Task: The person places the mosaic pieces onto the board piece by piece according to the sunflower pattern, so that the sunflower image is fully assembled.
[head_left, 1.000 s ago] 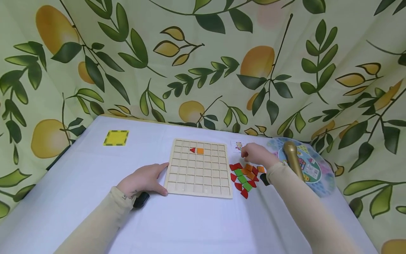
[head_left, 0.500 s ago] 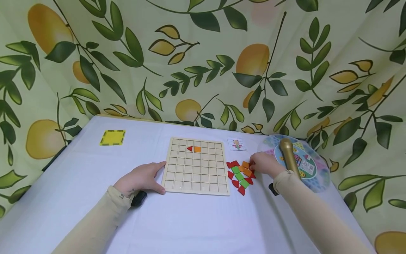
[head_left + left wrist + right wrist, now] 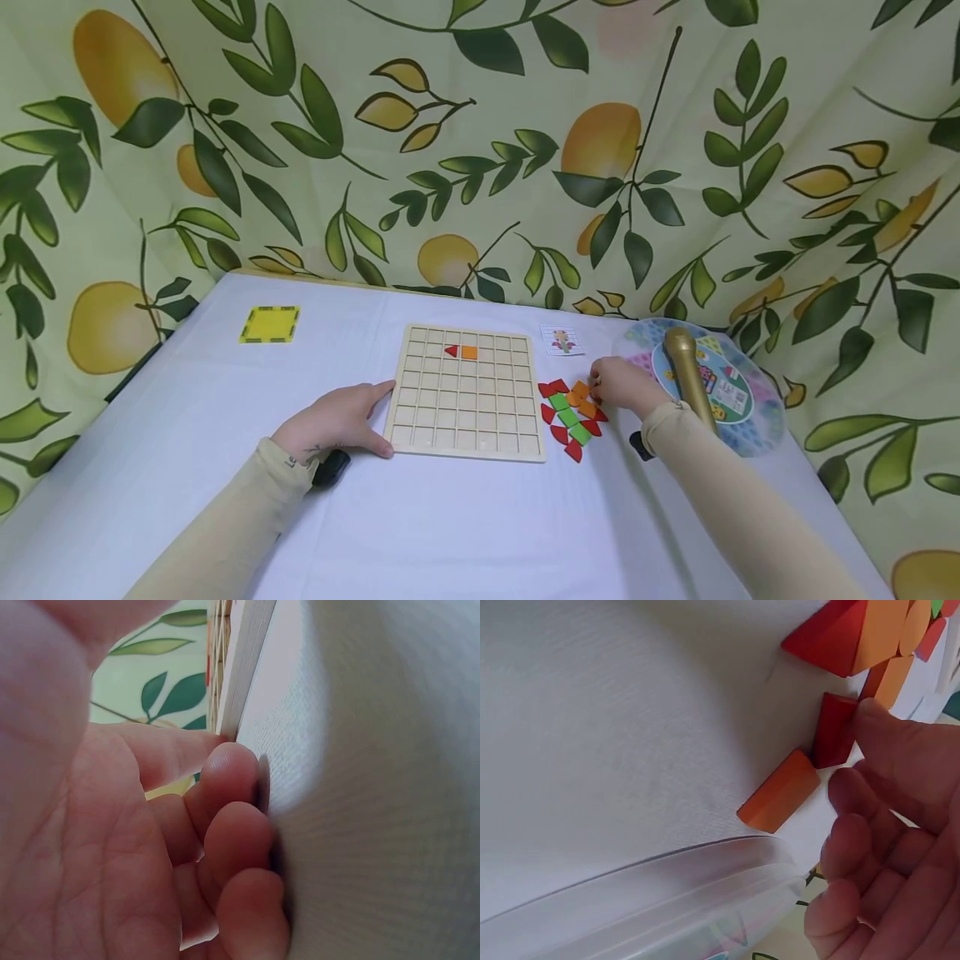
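My left hand [image 3: 337,421] lies at the left edge of a square wooden grid board [image 3: 468,404], thumb and index finger spread along that edge. In the left wrist view the other fingertips [image 3: 238,834] rest on the cloth. A red triangle [image 3: 452,352] and an orange square [image 3: 469,352] sit side by side in the board's upper cells. At the far edge of the loose pieces, my right hand [image 3: 626,385] pinches a red block [image 3: 835,731] between thumb and index finger. An orange block [image 3: 780,791] lies close to its fingertips. Beside the board are several green pieces [image 3: 567,417] and red ones [image 3: 573,451].
A small picture card [image 3: 562,340] lies behind the pieces. At the right, a golden microphone-like object [image 3: 688,371] rests on a round, transparent patterned package [image 3: 746,433]. A yellow square frame [image 3: 270,325] is at the far left. A leaf-patterned curtain [image 3: 480,150] hangs behind the table.
My right hand has moved from beside the picture card toward me, down to the orange and red pieces, uncovering the card. The left hand stays at the board's edge.
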`<action>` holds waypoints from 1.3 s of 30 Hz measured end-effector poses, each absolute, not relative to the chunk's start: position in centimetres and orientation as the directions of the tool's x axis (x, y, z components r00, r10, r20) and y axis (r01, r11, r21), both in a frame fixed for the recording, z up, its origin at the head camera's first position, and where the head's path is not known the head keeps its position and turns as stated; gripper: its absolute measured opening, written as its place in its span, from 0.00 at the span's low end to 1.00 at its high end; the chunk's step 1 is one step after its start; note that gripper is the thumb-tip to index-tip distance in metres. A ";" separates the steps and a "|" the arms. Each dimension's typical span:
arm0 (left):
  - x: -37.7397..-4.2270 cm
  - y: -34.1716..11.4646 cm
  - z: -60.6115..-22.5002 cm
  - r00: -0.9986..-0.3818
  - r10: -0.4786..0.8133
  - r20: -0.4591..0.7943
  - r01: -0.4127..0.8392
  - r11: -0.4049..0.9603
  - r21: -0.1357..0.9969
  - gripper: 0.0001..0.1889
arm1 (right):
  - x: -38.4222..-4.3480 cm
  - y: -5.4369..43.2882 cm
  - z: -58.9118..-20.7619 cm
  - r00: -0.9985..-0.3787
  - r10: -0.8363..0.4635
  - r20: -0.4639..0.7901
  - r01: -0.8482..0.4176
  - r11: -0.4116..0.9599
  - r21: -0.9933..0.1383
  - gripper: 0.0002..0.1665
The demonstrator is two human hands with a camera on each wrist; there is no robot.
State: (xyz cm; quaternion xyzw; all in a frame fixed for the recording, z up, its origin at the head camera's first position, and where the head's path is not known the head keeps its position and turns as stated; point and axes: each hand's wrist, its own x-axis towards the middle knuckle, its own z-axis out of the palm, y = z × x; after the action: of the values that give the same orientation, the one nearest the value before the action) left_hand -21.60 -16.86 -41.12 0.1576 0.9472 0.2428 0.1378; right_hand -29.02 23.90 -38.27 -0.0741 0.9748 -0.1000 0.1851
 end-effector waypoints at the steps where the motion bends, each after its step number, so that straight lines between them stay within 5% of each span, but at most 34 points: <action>1: -21.6 -16.8 -41.1 -0.912 0.366 -0.187 0.231 0.832 0.504 0.55 | -29.1 23.9 -38.3 -0.921 -0.177 -0.348 -0.101 0.969 -0.225 0.10; 20: -21.8 -16.8 -41.1 -0.914 0.350 -0.204 0.209 0.839 0.502 0.56 | -29.8 24.1 -38.1 -0.921 -0.148 -0.361 -0.046 0.960 -0.276 0.05; 31: -21.7 -16.9 -41.1 -0.917 0.346 -0.199 0.208 0.839 0.503 0.56 | -31.9 19.1 -37.3 -0.970 -0.143 -0.195 0.015 0.772 -0.636 0.07; 39: -21.6 -16.6 -41.2 -0.916 0.342 -0.210 0.202 0.845 0.496 0.56 | -32.7 13.4 -38.3 -0.969 -0.044 -0.242 0.167 0.604 -0.779 0.06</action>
State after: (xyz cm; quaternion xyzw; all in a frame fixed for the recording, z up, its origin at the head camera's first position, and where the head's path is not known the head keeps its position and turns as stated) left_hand -21.58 -16.61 -41.20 0.1432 0.9492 0.2389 0.1467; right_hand -32.67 13.42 -38.32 0.0347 0.8877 -0.4434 0.1189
